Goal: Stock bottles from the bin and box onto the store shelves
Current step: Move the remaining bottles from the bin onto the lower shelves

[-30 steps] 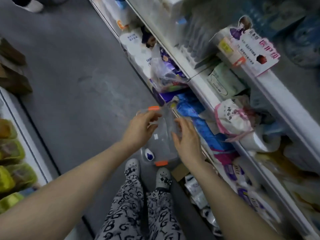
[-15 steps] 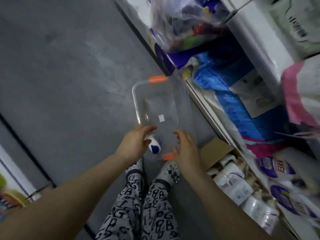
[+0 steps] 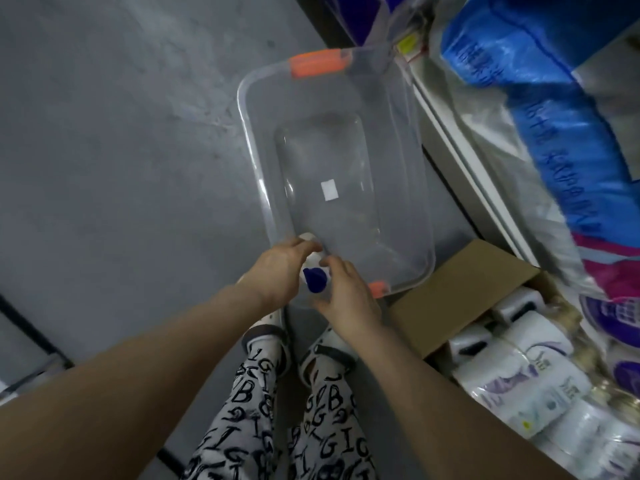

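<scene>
Bottle (image 3: 313, 277) sits between your two hands at the bin's (image 3: 249, 133) near left corner, white w/ a blue patch showing in the gap between them. Your left hand (image 3: 277, 271) curls round its far end, fingers over the pale top. Your right hand (image 3: 346, 292) pinches the near side, fingertips on the body just beside the blue patch. So both are clamped on it (can't tell if it's lifted or resting on the bin floor).

It looks small and prob. light, so one hand should carry it. Plastic by the look: stiff enough, but smooth and likely slick. Take it round the body, not by the top alone, which could twist or slip.

Beyond your grip, a white sticker (image 3: 329, 189) shows on the bin floor. Right of your grip, the box (image 3: 460, 292) holds wrapped packs (image 3: 519, 386) pressed together. Those look bulkier, prob. a two-hand lift. The shelf (image 3: 460, 157) lies further right.
</scene>
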